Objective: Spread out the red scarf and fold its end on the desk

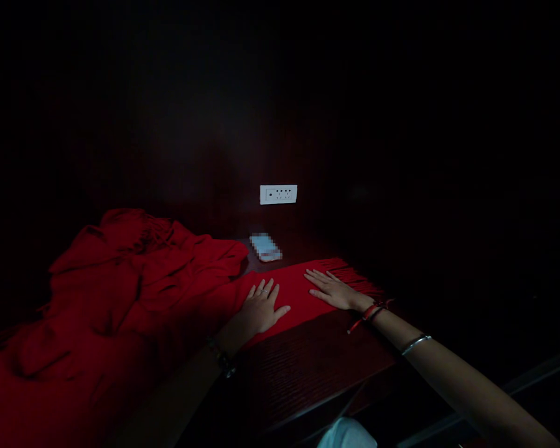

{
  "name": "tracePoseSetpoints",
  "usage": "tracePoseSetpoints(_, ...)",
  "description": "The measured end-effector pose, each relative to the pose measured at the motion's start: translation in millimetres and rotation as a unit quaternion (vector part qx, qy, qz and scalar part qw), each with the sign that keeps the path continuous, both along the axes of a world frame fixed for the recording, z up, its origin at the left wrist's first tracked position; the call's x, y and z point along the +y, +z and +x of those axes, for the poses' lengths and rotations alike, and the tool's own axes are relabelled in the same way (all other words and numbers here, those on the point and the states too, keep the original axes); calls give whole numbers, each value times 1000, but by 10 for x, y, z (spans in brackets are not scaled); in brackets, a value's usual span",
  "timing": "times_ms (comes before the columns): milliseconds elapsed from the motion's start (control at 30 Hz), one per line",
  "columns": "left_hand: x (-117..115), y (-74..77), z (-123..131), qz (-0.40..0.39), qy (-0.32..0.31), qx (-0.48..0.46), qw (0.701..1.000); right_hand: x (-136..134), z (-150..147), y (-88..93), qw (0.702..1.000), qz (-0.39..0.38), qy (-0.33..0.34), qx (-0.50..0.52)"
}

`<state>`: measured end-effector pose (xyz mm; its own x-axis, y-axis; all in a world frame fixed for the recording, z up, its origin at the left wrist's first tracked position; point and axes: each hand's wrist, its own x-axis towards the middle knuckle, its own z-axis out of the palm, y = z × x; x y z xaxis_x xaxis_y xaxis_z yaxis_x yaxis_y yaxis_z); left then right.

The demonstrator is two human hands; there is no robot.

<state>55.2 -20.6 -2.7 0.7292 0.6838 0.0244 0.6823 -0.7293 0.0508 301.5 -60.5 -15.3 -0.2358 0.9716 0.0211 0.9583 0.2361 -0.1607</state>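
Note:
A red fringed scarf [292,289] lies partly flat on a dark wooden surface, its fringe pointing right. My left hand [261,308] rests on the flat part with fingers spread; a ring shows on one finger. Farther right, near the fringed end, my right hand [332,291] is laid flat on the same cloth, fingers stretched out. Neither hand grips anything. To the left, more red fabric [140,267] is heaped in loose folds with some fringe on top; I cannot tell whether it is all one piece.
Behind the cloth lies a blurred-out phone-like object [266,247]. A white wall socket [279,194] is set in the dark panel at the back. The wooden surface [308,354] ends at a front edge, below which something pale [348,434] shows. Much of the surroundings is too dark to make out.

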Motion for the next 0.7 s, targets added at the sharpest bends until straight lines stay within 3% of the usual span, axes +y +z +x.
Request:
tracePoseSetpoints(133,25,73,-61,23,31,11,999,3,255,-13,1000,-16,-12,-4)
tracePoseSetpoints(200,51,115,-116,-3,66,30,997,15,277,31,999,-39,-12,-6)
tracePoseSetpoints(300,84,134,-182,-67,93,43,993,55,115,158,999,-32,-8,5)
tracePoseSetpoints(433,117,68,-211,-57,94,15,994,122,-315,264,999,10,30,34)
tracePoseSetpoints(567,162,-1,-287,-33,79,0,996,137,-528,164,997,-18,70,13)
tracePoseSetpoints(700,168,-16,-425,-6,58,-1,998,114,-437,53,998,-11,64,-3)
